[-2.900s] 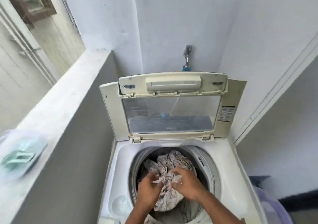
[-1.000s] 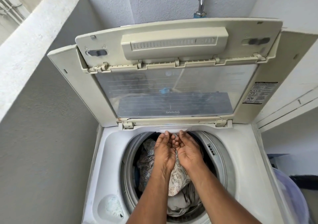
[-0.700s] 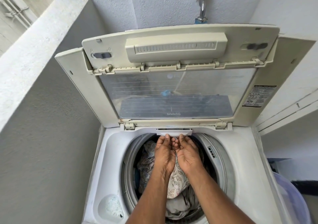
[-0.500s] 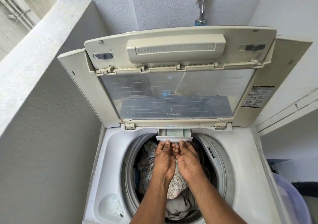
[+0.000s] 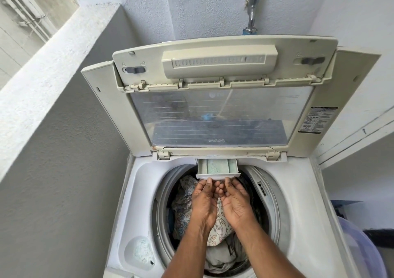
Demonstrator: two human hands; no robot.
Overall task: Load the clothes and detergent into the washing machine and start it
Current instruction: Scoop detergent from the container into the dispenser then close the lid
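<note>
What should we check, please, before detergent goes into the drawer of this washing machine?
1. Lid propped fully open: ok.
2. Detergent drawer pulled out over the tub: ok.
3. Clothes inside the tub: ok.
4. Left hand and right hand at the drawer front, fingers touching it: ok.
5. Detergent within reach: cannot tell, none in view.
6. Drawer compartments clean: cannot tell.

wall tap (image 5: pixel 252 9), grey parapet wall (image 5: pixel 64 128), translucent tub (image 5: pixel 362 252)

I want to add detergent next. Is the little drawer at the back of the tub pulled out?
Yes, the drawer sticks out over the tub, its compartments showing, with both hands' fingertips under its front edge.
</note>
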